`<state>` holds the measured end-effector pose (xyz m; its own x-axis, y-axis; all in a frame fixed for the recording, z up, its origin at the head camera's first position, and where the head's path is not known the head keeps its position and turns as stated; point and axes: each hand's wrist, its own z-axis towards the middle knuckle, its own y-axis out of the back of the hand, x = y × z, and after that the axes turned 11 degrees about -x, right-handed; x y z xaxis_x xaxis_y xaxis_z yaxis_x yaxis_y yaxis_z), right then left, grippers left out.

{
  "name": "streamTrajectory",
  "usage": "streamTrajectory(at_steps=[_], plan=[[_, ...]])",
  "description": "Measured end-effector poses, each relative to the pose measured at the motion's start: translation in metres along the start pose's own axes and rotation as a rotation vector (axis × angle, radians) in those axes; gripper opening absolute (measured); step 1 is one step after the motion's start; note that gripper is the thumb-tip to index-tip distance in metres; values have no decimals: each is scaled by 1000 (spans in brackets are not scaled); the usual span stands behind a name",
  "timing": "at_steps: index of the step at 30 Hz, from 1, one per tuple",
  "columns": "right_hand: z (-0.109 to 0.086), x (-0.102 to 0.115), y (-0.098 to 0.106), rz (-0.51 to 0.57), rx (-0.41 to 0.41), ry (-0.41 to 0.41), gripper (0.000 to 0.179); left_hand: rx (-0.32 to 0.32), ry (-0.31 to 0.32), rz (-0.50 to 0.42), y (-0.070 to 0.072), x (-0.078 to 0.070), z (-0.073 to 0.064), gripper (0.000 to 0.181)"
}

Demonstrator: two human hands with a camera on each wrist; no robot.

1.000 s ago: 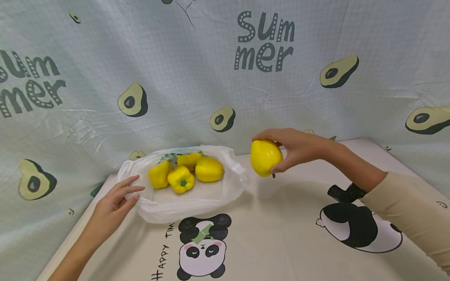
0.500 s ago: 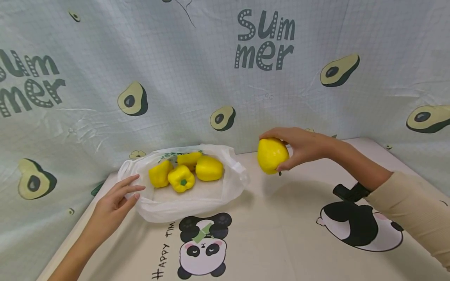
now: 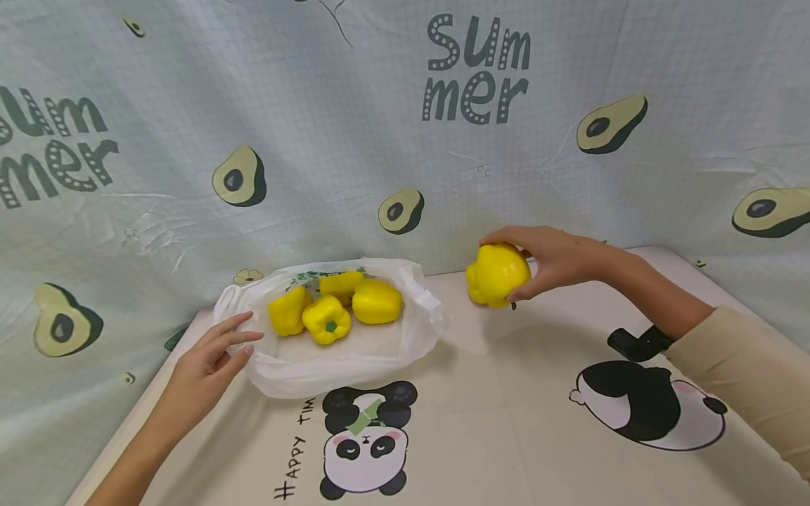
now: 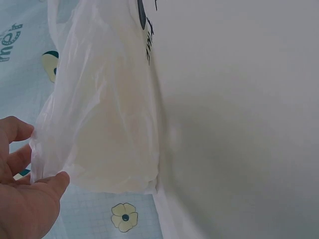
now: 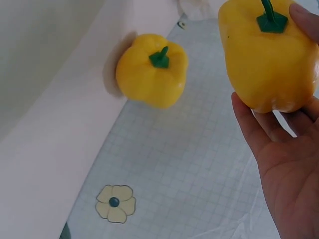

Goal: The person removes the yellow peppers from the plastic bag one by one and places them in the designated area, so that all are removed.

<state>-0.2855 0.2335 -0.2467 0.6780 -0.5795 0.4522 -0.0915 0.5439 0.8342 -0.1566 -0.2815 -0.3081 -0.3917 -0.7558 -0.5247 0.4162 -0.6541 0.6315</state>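
My right hand [image 3: 557, 261] grips a yellow bell pepper [image 3: 505, 270] above the table, to the right of the bag. In the right wrist view, the thumb lies by the green stem of this held pepper [image 5: 269, 59], and fingertips support its other end. Another yellow bell pepper [image 5: 152, 72] rests on the table near the backdrop; in the head view it is mostly hidden behind the held one. My left hand [image 3: 202, 372] pinches the left rim of a white plastic bag [image 4: 109, 119] between thumb and fingers. Several yellow bell peppers [image 3: 377, 302] lie inside the bag, whose mouth is spread wide.
A pale tablecloth [image 3: 493, 436] with printed pandas covers the table. Close behind the bag hangs a light backdrop [image 3: 329, 140] printed with avocados and lettering. A black strap device [image 3: 639, 343] sits at the right wrist.
My right hand has moved right with the held pepper, away from the bag. Part of the other pepper now shows at its left. The left hand and bag have stayed in place.
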Motion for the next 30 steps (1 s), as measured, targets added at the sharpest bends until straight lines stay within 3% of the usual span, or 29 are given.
streamTrajectory(at_steps=[30], plan=[[-9,-31,7,18,-57,-81,78,1,18,22,0,0,0,22]])
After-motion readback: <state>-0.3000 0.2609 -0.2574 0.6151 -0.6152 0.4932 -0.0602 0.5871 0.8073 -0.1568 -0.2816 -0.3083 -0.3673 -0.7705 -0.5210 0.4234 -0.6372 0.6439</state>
